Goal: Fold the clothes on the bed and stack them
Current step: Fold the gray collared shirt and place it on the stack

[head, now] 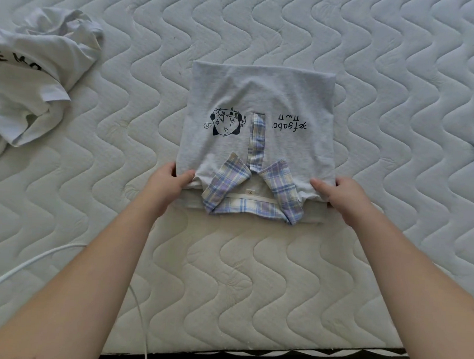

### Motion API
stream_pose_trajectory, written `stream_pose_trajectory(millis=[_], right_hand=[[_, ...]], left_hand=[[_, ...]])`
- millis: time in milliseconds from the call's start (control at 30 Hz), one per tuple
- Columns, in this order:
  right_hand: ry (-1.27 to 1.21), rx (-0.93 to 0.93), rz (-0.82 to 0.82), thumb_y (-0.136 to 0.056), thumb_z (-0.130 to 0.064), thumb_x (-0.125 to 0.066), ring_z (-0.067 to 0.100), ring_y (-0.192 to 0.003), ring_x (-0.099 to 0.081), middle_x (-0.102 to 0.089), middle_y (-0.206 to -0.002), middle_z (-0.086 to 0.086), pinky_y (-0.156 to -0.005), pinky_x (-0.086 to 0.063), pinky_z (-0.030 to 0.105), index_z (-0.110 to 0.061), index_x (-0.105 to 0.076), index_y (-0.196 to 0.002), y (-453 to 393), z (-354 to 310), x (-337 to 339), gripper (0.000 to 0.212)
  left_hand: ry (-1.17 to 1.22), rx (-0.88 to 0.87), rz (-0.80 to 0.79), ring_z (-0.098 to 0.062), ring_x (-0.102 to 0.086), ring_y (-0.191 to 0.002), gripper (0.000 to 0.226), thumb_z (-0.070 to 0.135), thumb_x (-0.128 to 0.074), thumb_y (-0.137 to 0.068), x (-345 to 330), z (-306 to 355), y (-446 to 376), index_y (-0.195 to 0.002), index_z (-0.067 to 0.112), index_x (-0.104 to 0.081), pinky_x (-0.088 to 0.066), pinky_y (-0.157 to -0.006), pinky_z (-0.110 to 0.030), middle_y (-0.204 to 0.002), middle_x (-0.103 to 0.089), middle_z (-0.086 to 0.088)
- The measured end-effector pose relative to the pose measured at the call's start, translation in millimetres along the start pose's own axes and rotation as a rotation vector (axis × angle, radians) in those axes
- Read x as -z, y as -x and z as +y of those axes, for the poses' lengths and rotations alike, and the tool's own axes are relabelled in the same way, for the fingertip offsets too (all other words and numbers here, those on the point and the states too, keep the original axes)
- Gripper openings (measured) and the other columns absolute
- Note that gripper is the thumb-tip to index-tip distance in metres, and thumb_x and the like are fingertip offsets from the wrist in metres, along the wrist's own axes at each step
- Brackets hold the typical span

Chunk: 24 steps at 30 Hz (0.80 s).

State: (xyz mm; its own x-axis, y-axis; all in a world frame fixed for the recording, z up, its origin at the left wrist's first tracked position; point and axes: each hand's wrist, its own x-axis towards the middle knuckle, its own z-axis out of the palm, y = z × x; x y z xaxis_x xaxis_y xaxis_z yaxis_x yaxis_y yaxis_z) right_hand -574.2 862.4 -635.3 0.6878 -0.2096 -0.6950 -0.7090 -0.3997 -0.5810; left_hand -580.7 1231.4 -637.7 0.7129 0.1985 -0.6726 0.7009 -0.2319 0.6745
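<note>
My left hand [167, 181] has its thumb on top of the near left corner of the grey polo shirt [258, 98] and the other fingers [167, 167] curled round its edge, so the corner is pinched. My right hand [339, 194] does the same at the near right corner, thumb on top, the rest tucked under the cloth. Both hold only the shirt.

The shirt lies folded into a neat rectangle in the middle of the bed [253, 262], collar end towards me, the plaid collar [252, 199] spread open and the plaid placket running up the centre. A strip of a lower layer shows just under the collar, so I judge the fold is nearly done and I am squaring or about to shift it.

To do this well, I should keep both corners level, pull evenly so the layers do not slide apart, and flatten the collar so it does not bulge. If I lift it, both hands should rise together, or the far half will sag open.

Further out, a white T-shirt [29, 86] with dark lettering lies crumpled at the far left of the bed, well apart from the folded one and still to be folded. A white cable [19, 269] trails over the near left of the mattress, close by my left forearm; I judge it could snag if I sweep that way.
</note>
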Motion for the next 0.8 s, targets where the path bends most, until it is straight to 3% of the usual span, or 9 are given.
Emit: stream_pose_trajectory(millis=[67,167,233,300,333,433,533,667,800], right_hand=[[-0.079,0.015,-0.036,-0.091,-0.029,-0.068,0.011,-0.078,-0.065,-0.071,-0.096,0.002,-0.062,-0.048,0.024,-0.011,-0.069,-0.112,5.1,1.0,-0.2,0.027],[-0.117,0.021,-0.081,-0.095,-0.028,-0.063,0.002,-0.068,-0.063,-0.07,-0.091,-0.003,-0.052,-0.045,0.014,-0.01,-0.067,-0.115,17.9,6.9,-2.1,0.027],[-0.15,-0.018,-0.129,-0.096,-0.03,-0.061,0.004,-0.068,-0.065,-0.07,-0.093,-0.002,-0.055,-0.049,0.016,-0.011,-0.065,-0.116,30.0,13.2,-3.4,0.028],[-0.194,-0.066,-0.154,-0.095,-0.03,-0.062,0.013,-0.078,-0.068,-0.072,-0.098,0.004,-0.07,-0.055,0.028,-0.01,-0.065,-0.117,43.1,18.9,-3.4,0.03],[-0.227,-0.081,-0.164,-0.095,-0.028,-0.062,0.017,-0.083,-0.068,-0.073,-0.099,0.006,-0.077,-0.055,0.034,-0.008,-0.065,-0.118,51.2,20.8,-3.2,0.031],[-0.364,-0.075,-0.184,-0.094,-0.021,-0.062,0.019,-0.084,-0.071,-0.074,-0.099,0.007,-0.072,-0.058,0.033,-0.008,-0.065,-0.117,80.4,22.2,-2.4,0.027],[-0.459,-0.042,-0.139,-0.093,-0.02,-0.063,0.026,-0.093,-0.07,-0.073,-0.106,0.014,-0.083,-0.056,0.038,-0.006,-0.067,-0.112,112.5,16.2,1.2,0.024],[-0.549,0.03,-0.096,-0.09,-0.026,-0.065,0.02,-0.09,-0.072,-0.075,-0.101,0.01,-0.071,-0.059,0.028,-0.005,-0.067,-0.111,156.1,-7.4,20.0,0.03],[-0.605,0.096,-0.059,-0.094,-0.028,-0.063,0.019,-0.084,-0.072,-0.076,-0.094,0.006,-0.064,-0.058,0.029,-0.009,-0.07,-0.104,197.0,-45.7,49.8,0.023]], left_hand=[[0.145,-0.007,-0.082,-0.021,-0.068,-0.092,0.018,0.016,-0.061,-0.095,0.1,0.7,9.5,-0.113,0.017,-0.06,-0.055,-0.075,-0.034,-0.107,-0.07,-0.007],[0.153,0.014,-0.085,-0.026,-0.068,-0.093,0.025,0.017,-0.061,-0.096,2.9,-1.6,23.1,-0.12,0.013,-0.055,-0.056,-0.079,-0.041,-0.107,-0.069,-0.012],[0.162,0.044,-0.105,-0.019,-0.069,-0.086,0.023,0.018,-0.061,-0.096,6.6,-6.4,34.2,-0.119,0.014,-0.058,-0.056,-0.067,-0.032,-0.101,-0.071,-0.005],[0.17,0.074,-0.141,-0.016,-0.067,-0.081,0.019,0.021,-0.058,-0.098,11.0,-12.3,48.8,-0.114,0.013,-0.063,-0.053,-0.06,-0.026,-0.094,-0.072,0.0],[0.191,0.089,-0.151,-0.018,-0.066,-0.082,0.019,0.021,-0.057,-0.098,12.6,-14.8,57.8,-0.113,0.011,-0.063,-0.052,-0.061,-0.027,-0.094,-0.072,-0.002],[0.335,0.084,-0.15,-0.02,-0.068,-0.083,0.019,0.017,-0.055,-0.099,17.6,-17.5,87.3,-0.115,0.009,-0.063,-0.056,-0.07,-0.032,-0.099,-0.071,-0.009],[0.478,0.057,-0.12,-0.015,-0.072,-0.078,0.015,0.014,-0.055,-0.098,23.3,-6.9,116.8,-0.108,0.014,-0.066,-0.06,-0.065,-0.028,-0.091,-0.075,-0.002],[0.544,-0.041,-0.101,-0.013,-0.072,-0.081,0.016,0.015,-0.055,-0.098,33.9,24.3,151.0,-0.11,0.011,-0.065,-0.059,-0.067,-0.026,-0.092,-0.076,-0.001],[0.562,-0.137,-0.085,-0.019,-0.071,-0.089,0.019,0.02,-0.061,-0.093,52.7,63.9,186.4,-0.109,0.012,-0.068,-0.059,-0.07,-0.03,-0.099,-0.075,-0.008]])
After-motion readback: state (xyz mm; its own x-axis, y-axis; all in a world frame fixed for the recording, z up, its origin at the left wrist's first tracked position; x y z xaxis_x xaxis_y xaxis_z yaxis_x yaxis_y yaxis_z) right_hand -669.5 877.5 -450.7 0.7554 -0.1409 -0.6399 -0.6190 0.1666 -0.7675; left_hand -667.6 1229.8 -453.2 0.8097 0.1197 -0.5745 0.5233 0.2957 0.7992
